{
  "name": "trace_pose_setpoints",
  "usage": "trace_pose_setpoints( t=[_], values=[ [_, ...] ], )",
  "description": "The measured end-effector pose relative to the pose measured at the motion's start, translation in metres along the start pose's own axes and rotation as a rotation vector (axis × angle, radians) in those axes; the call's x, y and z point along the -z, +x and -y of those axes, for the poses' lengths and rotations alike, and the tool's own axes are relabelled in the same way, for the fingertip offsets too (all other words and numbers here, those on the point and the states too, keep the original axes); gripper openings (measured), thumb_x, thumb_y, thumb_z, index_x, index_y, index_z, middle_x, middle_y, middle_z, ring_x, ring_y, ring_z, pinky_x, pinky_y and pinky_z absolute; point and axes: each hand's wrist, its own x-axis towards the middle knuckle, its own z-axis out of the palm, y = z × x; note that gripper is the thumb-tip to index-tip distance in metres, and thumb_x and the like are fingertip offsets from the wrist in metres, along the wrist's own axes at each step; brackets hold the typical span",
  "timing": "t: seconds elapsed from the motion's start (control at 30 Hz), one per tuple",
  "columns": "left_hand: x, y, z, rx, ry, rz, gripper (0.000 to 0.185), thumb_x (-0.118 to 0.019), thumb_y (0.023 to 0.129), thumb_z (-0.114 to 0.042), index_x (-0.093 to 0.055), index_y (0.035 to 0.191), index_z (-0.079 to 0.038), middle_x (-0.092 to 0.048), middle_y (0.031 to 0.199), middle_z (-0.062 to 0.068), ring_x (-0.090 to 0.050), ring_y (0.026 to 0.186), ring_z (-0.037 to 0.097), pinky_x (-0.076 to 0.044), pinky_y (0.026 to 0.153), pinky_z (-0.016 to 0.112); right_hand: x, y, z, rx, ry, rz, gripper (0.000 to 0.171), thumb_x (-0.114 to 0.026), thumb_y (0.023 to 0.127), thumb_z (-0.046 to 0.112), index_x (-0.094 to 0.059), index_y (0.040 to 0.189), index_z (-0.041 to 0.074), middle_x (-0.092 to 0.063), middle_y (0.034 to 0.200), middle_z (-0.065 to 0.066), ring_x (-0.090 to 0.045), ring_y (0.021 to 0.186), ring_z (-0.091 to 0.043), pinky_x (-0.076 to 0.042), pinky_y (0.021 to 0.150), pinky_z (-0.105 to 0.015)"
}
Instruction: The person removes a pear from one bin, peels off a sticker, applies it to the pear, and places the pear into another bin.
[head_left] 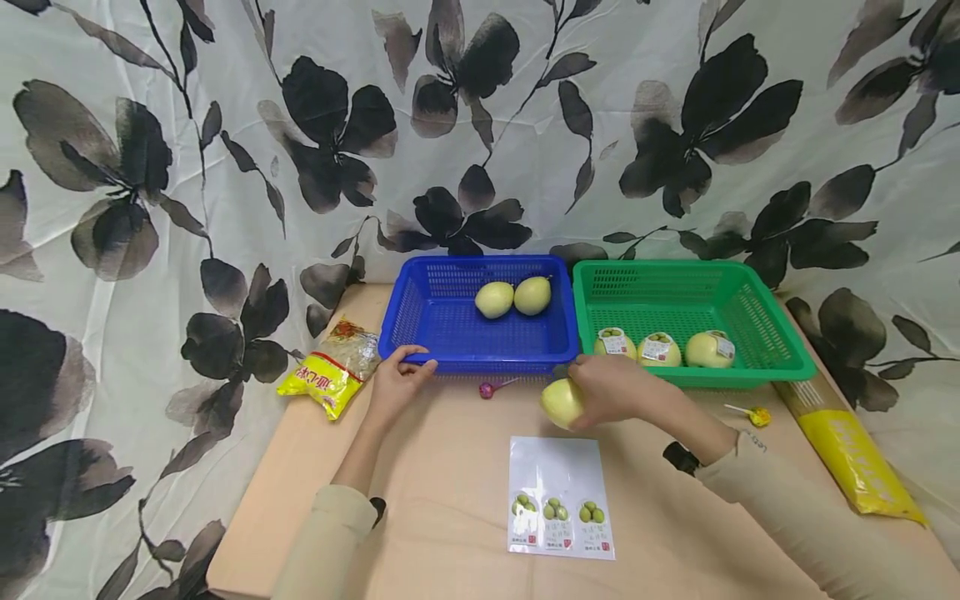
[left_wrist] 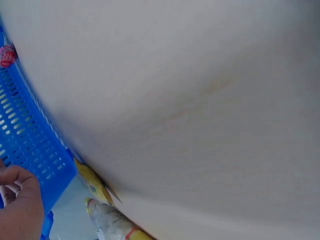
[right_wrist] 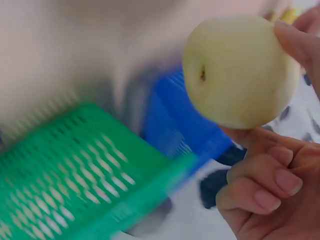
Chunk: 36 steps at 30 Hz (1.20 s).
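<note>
We note the bare pear (head_left: 561, 402) gripped in the right hand (head_left: 611, 390), fingers curled round it, just above the counter (head_left: 435, 483) in front of both baskets. Three stickered pears (head_left: 660, 349) sit in the green basket (head_left: 780, 350); two unlabelled pears (head_left: 513, 297) wait in the blue basket (head_left: 450, 333), whose rim the left hand (head_left: 395, 377) pinches. By our judgement about half remain. Sticker sheet (head_left: 558, 496) print is too small to read.
</note>
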Motion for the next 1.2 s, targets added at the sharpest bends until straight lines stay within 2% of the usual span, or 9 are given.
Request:
trace_pose_setpoints(
  t=[0.1, 0.27, 0.33, 0.5, 0.6, 0.87, 1.1, 1.2],
  values=[
    [0.000, -0.001, -0.001, -0.004, -0.002, 0.009, 0.036, -0.080, 0.094, -0.023, -0.068, 0.124, -0.005, -0.077, 0.086, 0.016, -0.073, 0.086, 0.043, -0.050, 0.062, 0.023, -0.021, -0.003, -0.004, -0.040, 0.005, 0.021, 0.046, -0.090, 0.066, 0.044, -0.065, 0.086, 0.012, -0.058, 0.082, 0.001, -0.051, 0.064, -0.015, -0.044, 0.053, -0.032],
    [-0.002, -0.002, -0.002, -0.010, -0.012, 0.012, 0.035, -0.080, 0.094, -0.020, -0.068, 0.123, -0.004, -0.077, 0.088, 0.018, -0.073, 0.074, 0.012, -0.051, 0.063, 0.021, -0.044, 0.000, -0.007, -0.101, -0.018, 0.053, 0.047, -0.091, 0.066, 0.043, -0.064, 0.086, 0.010, -0.056, 0.080, -0.002, -0.049, 0.064, -0.017, -0.042, 0.054, -0.033],
    [-0.002, -0.002, -0.002, -0.013, -0.015, 0.010, 0.034, -0.079, 0.094, -0.019, -0.068, 0.122, -0.004, -0.077, 0.089, 0.019, -0.072, 0.074, 0.011, -0.052, 0.063, 0.021, -0.048, 0.001, -0.007, -0.125, -0.012, 0.049, 0.046, -0.091, 0.068, 0.044, -0.063, 0.084, 0.011, -0.055, 0.080, -0.002, -0.049, 0.065, -0.018, -0.040, 0.054, -0.033],
    [-0.001, -0.001, -0.003, -0.018, -0.029, -0.006, 0.032, -0.079, 0.094, -0.019, -0.068, 0.122, -0.006, -0.076, 0.092, 0.023, -0.075, 0.088, 0.037, -0.052, 0.064, 0.020, -0.052, 0.003, -0.006, -0.147, 0.021, 0.002, 0.046, -0.091, 0.071, 0.048, -0.062, 0.079, 0.013, -0.056, 0.079, -0.002, -0.050, 0.064, -0.018, -0.039, 0.052, -0.033],
    [0.000, 0.000, -0.003, -0.013, -0.038, -0.001, 0.031, -0.079, 0.095, -0.020, -0.068, 0.121, -0.007, -0.076, 0.094, 0.025, -0.072, 0.093, 0.047, -0.052, 0.064, 0.020, -0.054, 0.003, -0.006, -0.153, 0.040, -0.014, 0.048, -0.090, 0.071, 0.052, -0.064, 0.082, 0.013, -0.056, 0.080, -0.001, -0.050, 0.065, -0.018, -0.040, 0.052, -0.032],
    [0.000, -0.002, -0.004, -0.018, -0.011, -0.007, 0.033, -0.079, 0.094, -0.020, -0.068, 0.122, -0.007, -0.077, 0.090, 0.019, -0.074, 0.085, 0.031, -0.052, 0.064, 0.021, -0.060, -0.004, -0.008, -0.170, 0.122, -0.033, 0.061, -0.090, 0.074, 0.053, -0.071, 0.106, 0.005, -0.059, 0.086, -0.001, -0.052, 0.070, -0.017, -0.041, 0.056, -0.032],
    [0.000, -0.002, -0.002, -0.017, -0.020, 0.004, 0.032, -0.078, 0.095, -0.021, -0.068, 0.122, -0.008, -0.077, 0.090, 0.021, -0.072, 0.092, 0.048, -0.050, 0.063, 0.021, -0.063, -0.010, -0.012, -0.185, 0.142, -0.043, 0.072, -0.090, 0.075, 0.053, -0.069, 0.118, 0.000, -0.066, 0.098, -0.007, -0.055, 0.074, -0.018, -0.046, 0.059, -0.033],
    [-0.001, -0.002, 0.000, -0.019, -0.025, 0.007, 0.032, -0.078, 0.095, -0.021, -0.068, 0.122, -0.008, -0.077, 0.090, 0.021, -0.072, 0.092, 0.049, -0.050, 0.063, 0.021, -0.063, -0.012, -0.013, -0.194, 0.150, -0.049, 0.078, -0.090, 0.075, 0.053, -0.067, 0.124, -0.003, -0.069, 0.107, -0.013, -0.059, 0.078, -0.020, -0.051, 0.063, -0.037]
  ],
)
